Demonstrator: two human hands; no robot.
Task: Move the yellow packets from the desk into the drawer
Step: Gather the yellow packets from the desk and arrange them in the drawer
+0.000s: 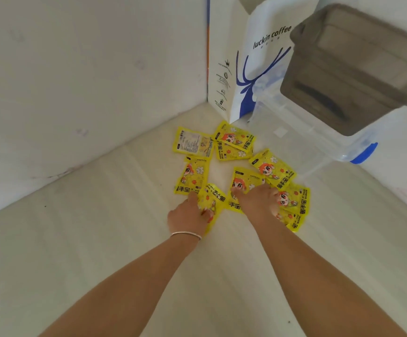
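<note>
Several yellow hand-warmer packets lie spread on the pale desk [100, 239] near its back corner. My left hand [187, 215] grips one packet [213, 198] at its lower edge, fingers curled around it. My right hand [256, 200] lies on a packet [243, 181] in the middle of the group, its fingers spread over two neighbours, including one at the right [295, 200]. More packets lie behind, one face down [192, 143] and one face up [234, 142]. No drawer is in view.
A white and blue paper coffee bag [251, 59] stands in the corner against the wall. To its right sits a clear plastic box with a grey lid [358, 69] and a blue latch [364, 154]. White walls close the desk at left and back.
</note>
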